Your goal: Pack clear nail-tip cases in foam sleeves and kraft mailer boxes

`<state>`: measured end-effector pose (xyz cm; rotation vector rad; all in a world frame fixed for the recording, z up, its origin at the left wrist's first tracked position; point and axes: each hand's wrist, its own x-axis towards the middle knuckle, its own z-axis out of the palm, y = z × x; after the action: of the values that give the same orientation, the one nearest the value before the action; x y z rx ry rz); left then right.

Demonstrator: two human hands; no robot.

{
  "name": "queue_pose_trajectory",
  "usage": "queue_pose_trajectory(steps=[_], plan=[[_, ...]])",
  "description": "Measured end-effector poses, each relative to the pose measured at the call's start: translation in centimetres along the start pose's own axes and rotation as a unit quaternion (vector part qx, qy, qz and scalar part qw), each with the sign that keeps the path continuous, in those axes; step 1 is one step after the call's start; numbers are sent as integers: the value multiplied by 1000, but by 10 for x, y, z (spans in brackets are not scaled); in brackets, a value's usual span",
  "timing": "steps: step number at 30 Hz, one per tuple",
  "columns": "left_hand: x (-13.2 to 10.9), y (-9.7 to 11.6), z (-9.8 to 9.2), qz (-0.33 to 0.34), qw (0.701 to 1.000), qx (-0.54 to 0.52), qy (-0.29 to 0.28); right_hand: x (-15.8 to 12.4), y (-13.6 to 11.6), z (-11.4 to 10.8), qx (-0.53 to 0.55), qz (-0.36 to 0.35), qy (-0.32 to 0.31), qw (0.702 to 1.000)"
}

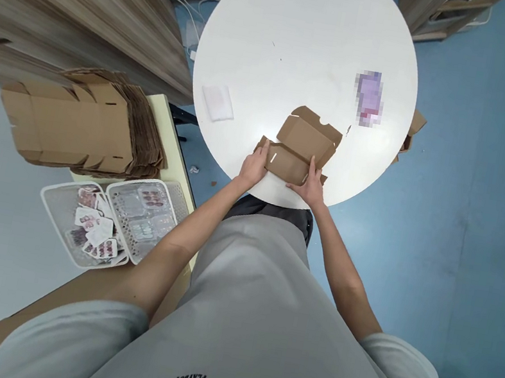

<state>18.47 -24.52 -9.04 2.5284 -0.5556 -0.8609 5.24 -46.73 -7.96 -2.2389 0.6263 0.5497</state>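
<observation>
A brown cardboard box (307, 140), partly folded with its lid panel raised, rests at the near edge of the round white table (307, 42). My left hand (254, 166) grips the box's left end, fingers over its side flap. At the right end, my right hand (311, 186) pinches the side with the thumb low and the fingers extended upward along the cardboard. Two white slots show in the box's base, one near each hand. Parts of the side flaps are hidden behind my fingers.
A stack of flattened cardboard boxes (82, 126) lies on a pale side table to the left. Beside it are two white baskets (79, 188) with small packs and cards. A clear plastic packet (217, 103) and a blurred purple item (369, 97) lie on the round table.
</observation>
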Motion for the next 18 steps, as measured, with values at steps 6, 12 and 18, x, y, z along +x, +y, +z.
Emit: queue_pose_trajectory(steps=[6, 12, 18], plan=[[12, 10, -26, 36, 994, 89, -53, -12, -4, 7, -60, -7, -6, 998], [3, 24, -27, 41, 995, 78, -46, -5, -3, -1, -102, -12, -8, 995], [-18, 16, -10, -16, 997, -11, 76, -3, -2, -5, -102, -21, -26, 994]])
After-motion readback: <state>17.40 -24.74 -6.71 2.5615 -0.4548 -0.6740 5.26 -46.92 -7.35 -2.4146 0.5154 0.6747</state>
